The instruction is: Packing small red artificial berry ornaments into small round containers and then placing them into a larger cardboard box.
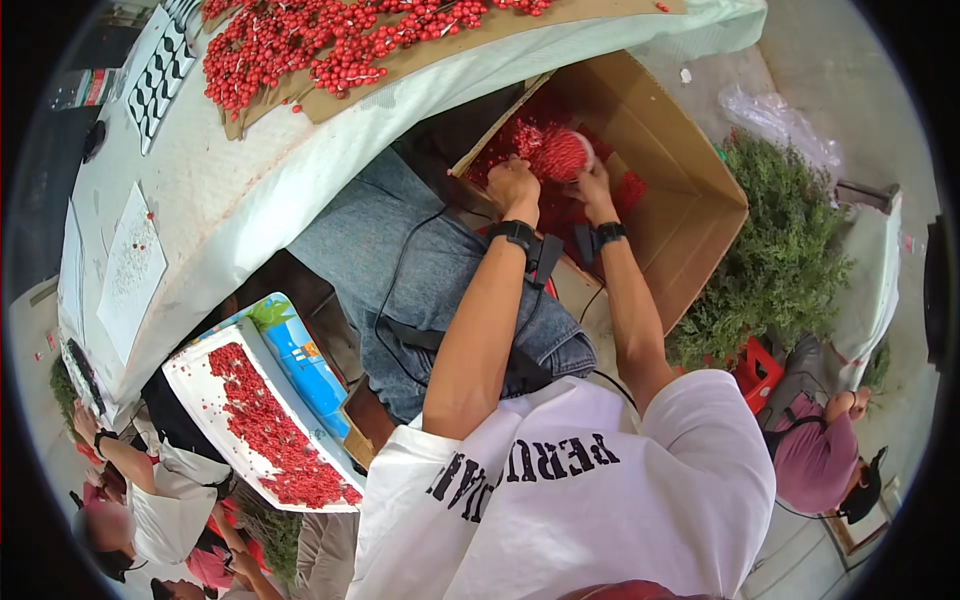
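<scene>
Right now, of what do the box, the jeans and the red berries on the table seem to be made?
Box: probably cardboard, matt brown, with straight folded corners.
Jeans: likely denim, matt, by the mottled, faded blue cloth.
Berries: perhaps glossy plastic or lacquered foam, by their bright highlights and even red; real fruit stays possible.

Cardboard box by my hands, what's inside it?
Inside the cardboard box are red berries and a round reddish item in your right hand. Whatever lies beneath them is covered and can't be seen.

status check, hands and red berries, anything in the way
Left hand at red berries. Right hand holding round red thing. Open box beneath, no obstruction seen.
</scene>
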A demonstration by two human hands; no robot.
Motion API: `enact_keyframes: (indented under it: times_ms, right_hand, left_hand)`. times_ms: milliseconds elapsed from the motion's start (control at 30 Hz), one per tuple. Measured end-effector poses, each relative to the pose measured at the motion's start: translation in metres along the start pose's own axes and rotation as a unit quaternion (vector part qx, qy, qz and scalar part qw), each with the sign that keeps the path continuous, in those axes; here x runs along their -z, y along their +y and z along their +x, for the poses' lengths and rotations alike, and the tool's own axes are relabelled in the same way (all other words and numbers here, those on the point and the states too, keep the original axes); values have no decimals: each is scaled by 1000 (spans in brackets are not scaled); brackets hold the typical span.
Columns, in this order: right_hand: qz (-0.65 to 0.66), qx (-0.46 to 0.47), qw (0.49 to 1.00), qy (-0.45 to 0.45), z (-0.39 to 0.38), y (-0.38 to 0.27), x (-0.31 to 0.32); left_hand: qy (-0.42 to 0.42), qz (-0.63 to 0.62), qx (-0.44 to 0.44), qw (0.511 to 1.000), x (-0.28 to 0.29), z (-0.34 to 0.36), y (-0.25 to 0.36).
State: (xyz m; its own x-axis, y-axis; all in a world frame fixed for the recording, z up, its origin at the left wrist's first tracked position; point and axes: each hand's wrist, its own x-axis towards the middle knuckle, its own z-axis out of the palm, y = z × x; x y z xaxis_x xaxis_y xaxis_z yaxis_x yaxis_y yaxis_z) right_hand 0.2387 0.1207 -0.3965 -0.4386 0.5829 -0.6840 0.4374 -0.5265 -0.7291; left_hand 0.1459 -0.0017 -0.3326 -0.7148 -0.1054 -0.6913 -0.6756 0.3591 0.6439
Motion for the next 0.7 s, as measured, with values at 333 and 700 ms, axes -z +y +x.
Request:
enact_keyframes:
  times_ms: [333,700]
  right_hand:
    - [-107,269,945,154,-69,-63,-9]
    - [-230,457,828,228,-94,-89,-37]
  left_hand:
    - [-31,14,29,999,-1,-5,9]
    - [10,88,41,995,2,-11,12]
